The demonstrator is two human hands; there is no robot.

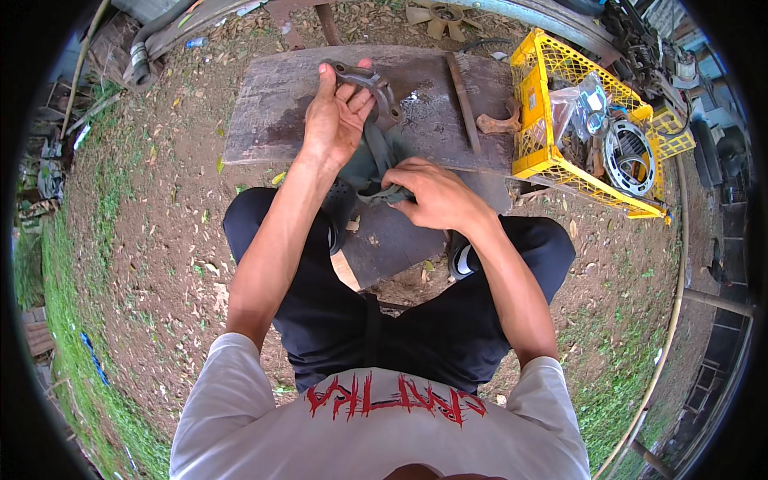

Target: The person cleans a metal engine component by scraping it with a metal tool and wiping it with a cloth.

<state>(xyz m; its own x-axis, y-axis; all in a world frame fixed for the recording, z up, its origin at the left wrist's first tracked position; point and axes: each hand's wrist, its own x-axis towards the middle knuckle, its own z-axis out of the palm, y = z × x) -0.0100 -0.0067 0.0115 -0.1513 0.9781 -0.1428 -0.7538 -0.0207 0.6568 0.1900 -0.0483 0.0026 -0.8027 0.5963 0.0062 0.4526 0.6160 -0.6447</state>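
Over the wooden board, my left hand (330, 132) is closed round a curved dark metal bracket (378, 90) with holes at its ends. A dark green cloth (370, 164) hangs just below the bracket, its upper part against it. The near end of the cloth is pinched in the fingers of my right hand (438, 196), which is closer to my body. Part of the cloth is blurred, and I cannot tell how much of it touches the metal.
The worn wooden board (268, 100) carries a narrow bar (462, 104) and a rusty metal part (500, 120). To the right stands a yellow plastic crate (530, 152) with a metal ring (614, 164) and bagged parts inside. A fan wheel (442, 18) lies beyond the board.
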